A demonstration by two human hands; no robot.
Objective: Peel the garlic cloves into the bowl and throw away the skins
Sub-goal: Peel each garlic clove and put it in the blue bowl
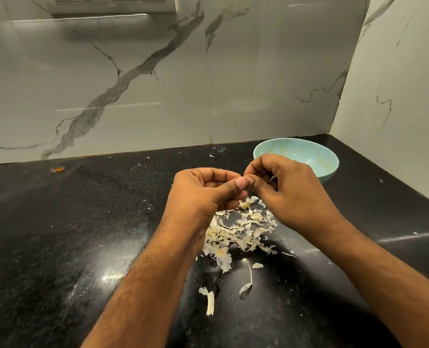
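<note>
At frame centre, the left hand [208, 189] and right hand [283, 189] meet, fingers curled, pinching something too small to identify. Below them, papery, cream garlic skins [238, 232] lie heaped on the glossy black speckled counter [82, 222]. Right of centre sits a smooth turquoise bowl [326, 159].

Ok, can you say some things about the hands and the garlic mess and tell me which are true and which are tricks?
1. The bowl is red. False: it is light blue.
2. The garlic skins lie in a pile on the black counter. True.
3. Both hands are flat on the counter. False: the left hand and right hand meet above the skins, fingers curled.
4. The bowl stands behind the right hand. True.
</note>
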